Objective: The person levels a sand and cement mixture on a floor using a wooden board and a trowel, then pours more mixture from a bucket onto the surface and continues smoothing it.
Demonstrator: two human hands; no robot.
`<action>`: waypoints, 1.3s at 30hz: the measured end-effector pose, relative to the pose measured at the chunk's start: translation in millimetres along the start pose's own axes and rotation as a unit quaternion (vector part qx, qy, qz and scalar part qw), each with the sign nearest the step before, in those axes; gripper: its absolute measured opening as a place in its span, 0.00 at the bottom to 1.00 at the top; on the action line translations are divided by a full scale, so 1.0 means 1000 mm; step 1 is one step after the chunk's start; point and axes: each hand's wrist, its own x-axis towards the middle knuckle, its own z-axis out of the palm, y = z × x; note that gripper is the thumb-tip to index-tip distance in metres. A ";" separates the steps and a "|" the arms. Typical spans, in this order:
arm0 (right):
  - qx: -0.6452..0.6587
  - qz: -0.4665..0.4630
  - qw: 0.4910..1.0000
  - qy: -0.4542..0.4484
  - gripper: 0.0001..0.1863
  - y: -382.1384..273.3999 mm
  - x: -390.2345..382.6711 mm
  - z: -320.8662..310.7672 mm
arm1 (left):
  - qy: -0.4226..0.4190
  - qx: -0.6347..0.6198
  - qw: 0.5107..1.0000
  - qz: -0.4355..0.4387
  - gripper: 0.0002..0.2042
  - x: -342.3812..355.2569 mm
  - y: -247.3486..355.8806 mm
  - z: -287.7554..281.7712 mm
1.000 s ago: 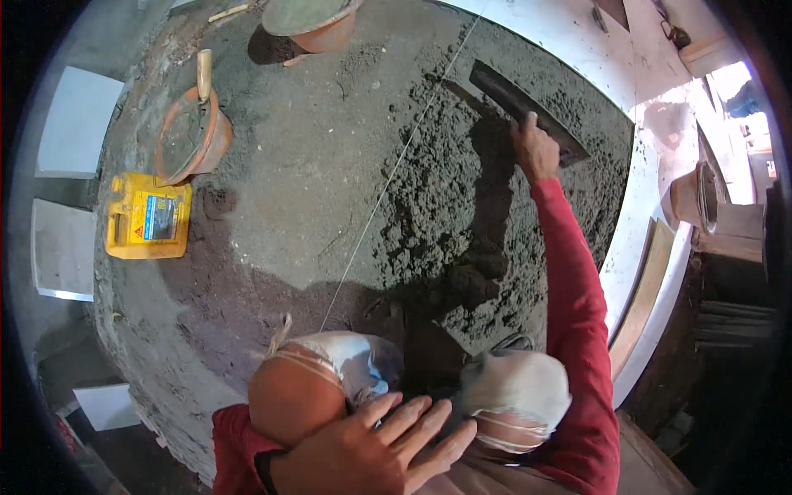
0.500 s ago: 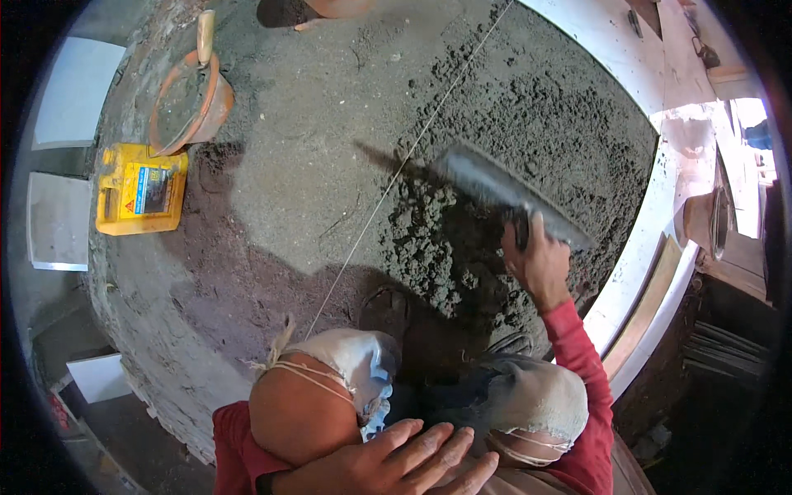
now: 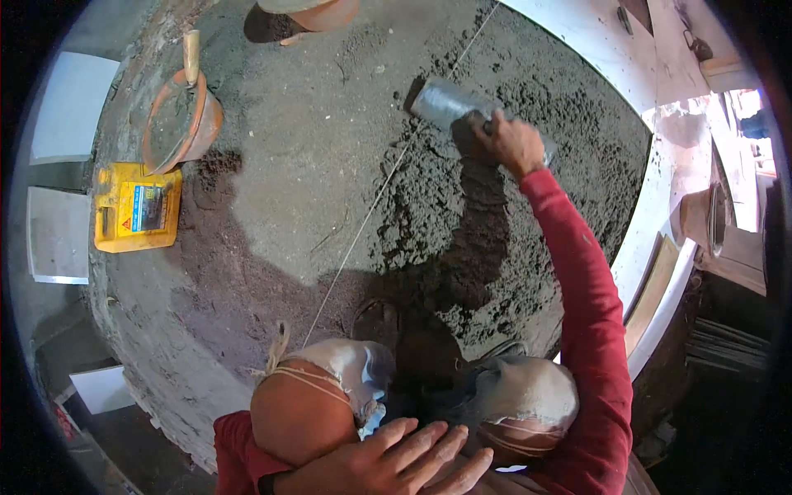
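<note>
In my right hand is the handle of a steel plastering trowel, its long flat blade lying on the dark wet mortar. The blade reaches from the stretched string line toward the white tiles on the right. Part of the handle is hidden by my fingers. Low in the picture my left hand lies across my bent legs with its fingers spread and nothing in it. Cloth pads are tied over both knees.
At the left stand a yellow jug and an orange bucket with a wooden handle rising from it. Another orange bucket is at the far edge. White tiles border the mortar on the right, with a wooden strip along them.
My right arm has stretched farther out, carrying the trowel away from me over the mortar. A smoother track shows behind it. My left hand stays on my legs.
</note>
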 end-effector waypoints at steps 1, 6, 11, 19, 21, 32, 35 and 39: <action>0.006 0.028 1.000 -0.012 0.28 0.012 0.022 0.003 | 0.010 0.001 1.000 -0.012 0.23 0.000 0.002 0.001; 0.096 0.206 0.973 -0.045 0.31 0.065 0.068 0.012 | -0.011 0.055 0.998 -0.013 0.21 -0.004 0.003 -0.005; 0.326 -0.093 0.928 -0.154 0.21 0.031 -0.002 0.012 | 0.069 -0.009 0.996 -0.059 0.21 0.007 0.000 -0.011; 0.330 0.018 0.898 -0.290 0.21 -0.064 -0.210 -0.087 | 0.034 0.027 0.999 0.001 0.23 0.012 0.000 -0.011; 0.258 0.100 0.933 -0.231 0.21 -0.061 -0.226 -0.097 | 0.031 0.013 0.999 0.017 0.24 0.016 0.004 -0.009; 0.102 0.506 0.856 -0.021 0.24 0.077 -0.194 -0.046 | -0.024 0.073 0.997 -0.029 0.26 0.060 0.018 0.004; 0.129 0.576 0.805 -0.064 0.26 0.113 -0.199 -0.066 | 0.005 0.066 0.997 -0.034 0.24 0.051 0.024 0.002; 0.138 0.537 0.830 -0.049 0.27 0.179 -0.205 -0.075 | 0.026 0.024 0.999 -0.003 0.22 0.050 0.019 0.000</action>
